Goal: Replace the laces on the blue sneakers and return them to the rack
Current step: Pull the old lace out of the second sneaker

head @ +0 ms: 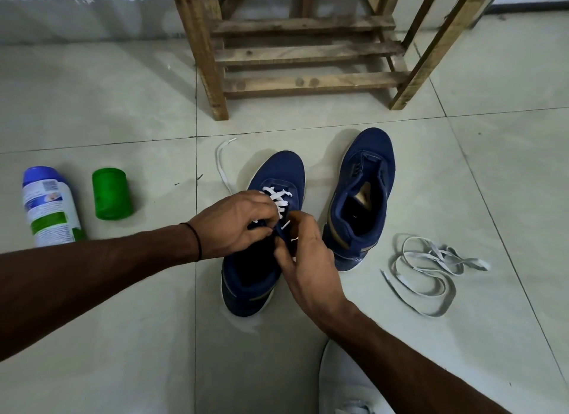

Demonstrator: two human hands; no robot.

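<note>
Two blue sneakers stand on the tiled floor. The left sneaker (277,173) has a white lace (278,198) crossed through its front eyelets, and one free end of that lace trails on the floor to the upper left. My left hand (234,225) and my right hand (304,259) meet over its tongue, fingers curled and pinching the lace at the upper eyelets. The right sneaker (363,198) has no lace and stands apart from both hands. A loose grey-white lace (431,275) lies coiled on the floor to its right.
A wooden slatted rack (308,56) stands on the floor behind the sneakers. A white bottle with a blue cap (49,207) and a green cap or cup (112,195) lie at the left. A white shoe (345,383) shows at the bottom edge.
</note>
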